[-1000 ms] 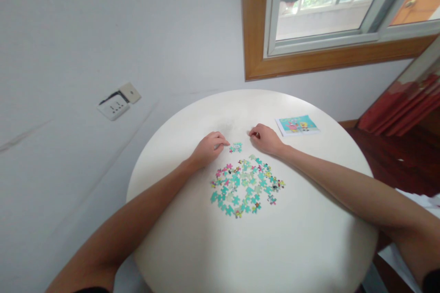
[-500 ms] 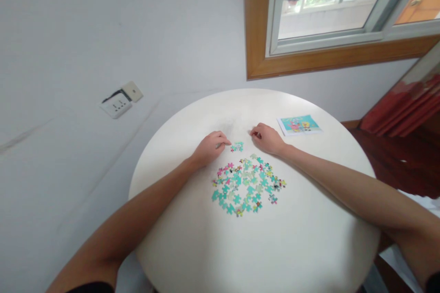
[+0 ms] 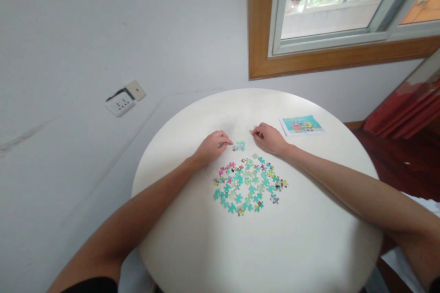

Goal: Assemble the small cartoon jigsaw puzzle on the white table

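At frame center, just above the loose puzzle pieces point(image 3: 238, 198), a small joined section point(image 3: 239, 146) was flanked by both hands. Versus half a second earlier: the whole view was shifted slightly right, wall socket point(image 3: 120, 104) and window frame point(image 3: 258, 23) included. Hand poses and piece layout were left essentially unchanged.

Left hand point(image 3: 213, 146): index finger was pointed at the section's left edge, other fingers were curled under. Fingertip was held just beside the section; whether it was touched, or anything pinched, could not be told. Right hand point(image 3: 270, 138): held up and right of the section, apart from it, fingers bent in toward the thumb with a small dark gap enclosed. Whether a piece was pinched at the tips could not be told.

Everything was carried by the round white table point(image 3: 275, 247): section, loose pieces, plus a picture sheet point(image 3: 302, 125) with pink and yellow cartoon figures on teal, placed right of the right hand. Section was colored mostly teal and white, pink at lower left. Loose pieces were spread in a rough ring, mostly teal and pale green; pink was clustered upper left, yellow and dark bits at right.
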`<state>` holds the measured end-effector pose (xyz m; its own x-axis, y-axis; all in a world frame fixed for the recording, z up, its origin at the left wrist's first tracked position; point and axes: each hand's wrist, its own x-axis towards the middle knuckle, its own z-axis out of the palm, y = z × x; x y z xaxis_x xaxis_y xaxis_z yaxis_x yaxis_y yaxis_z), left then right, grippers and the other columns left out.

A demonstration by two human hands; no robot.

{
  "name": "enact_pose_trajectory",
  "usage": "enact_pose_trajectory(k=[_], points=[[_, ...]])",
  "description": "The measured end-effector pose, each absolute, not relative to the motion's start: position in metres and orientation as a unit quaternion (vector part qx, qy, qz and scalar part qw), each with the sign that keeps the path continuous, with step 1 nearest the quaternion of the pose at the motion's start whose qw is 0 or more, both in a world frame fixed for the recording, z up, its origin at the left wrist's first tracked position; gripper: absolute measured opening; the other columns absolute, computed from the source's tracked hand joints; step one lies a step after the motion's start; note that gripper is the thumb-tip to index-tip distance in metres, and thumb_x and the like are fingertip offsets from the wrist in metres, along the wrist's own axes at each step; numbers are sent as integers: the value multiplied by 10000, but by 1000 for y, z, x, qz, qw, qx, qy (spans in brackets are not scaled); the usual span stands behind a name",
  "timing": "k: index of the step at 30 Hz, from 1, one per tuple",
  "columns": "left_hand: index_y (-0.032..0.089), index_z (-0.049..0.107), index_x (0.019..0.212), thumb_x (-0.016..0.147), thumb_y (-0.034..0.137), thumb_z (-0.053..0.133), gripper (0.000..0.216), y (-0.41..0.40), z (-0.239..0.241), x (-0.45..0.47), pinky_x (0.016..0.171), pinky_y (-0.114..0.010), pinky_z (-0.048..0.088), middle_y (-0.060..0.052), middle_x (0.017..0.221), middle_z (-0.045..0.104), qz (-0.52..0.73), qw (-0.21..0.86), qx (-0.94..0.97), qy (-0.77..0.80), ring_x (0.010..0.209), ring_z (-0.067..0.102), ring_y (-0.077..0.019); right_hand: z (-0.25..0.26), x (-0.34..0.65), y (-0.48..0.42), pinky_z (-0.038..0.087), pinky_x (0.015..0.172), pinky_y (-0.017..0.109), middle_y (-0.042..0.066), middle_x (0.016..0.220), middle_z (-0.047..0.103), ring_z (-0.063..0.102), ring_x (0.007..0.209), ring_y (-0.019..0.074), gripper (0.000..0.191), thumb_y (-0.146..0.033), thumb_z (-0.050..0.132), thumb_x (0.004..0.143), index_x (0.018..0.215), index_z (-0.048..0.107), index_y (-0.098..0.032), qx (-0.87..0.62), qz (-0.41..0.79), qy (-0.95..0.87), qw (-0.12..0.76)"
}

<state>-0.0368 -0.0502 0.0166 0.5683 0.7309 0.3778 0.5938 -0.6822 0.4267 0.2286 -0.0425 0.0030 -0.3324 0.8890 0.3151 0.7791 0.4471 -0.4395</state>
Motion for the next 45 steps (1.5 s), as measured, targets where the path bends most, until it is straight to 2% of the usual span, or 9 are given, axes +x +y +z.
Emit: enact_pose_trajectory(k=[45], points=[[205, 763, 899, 831, 67, 491, 313, -48, 14, -39, 850, -289, 514, -30, 935, 683, 265, 142, 879, 369, 883, 645, -155, 4, 230, -40, 393, 744, 277, 67, 940, 648, 551, 762, 146, 214, -166, 535, 871, 960, 729, -179, -511, 113, -813, 256]])
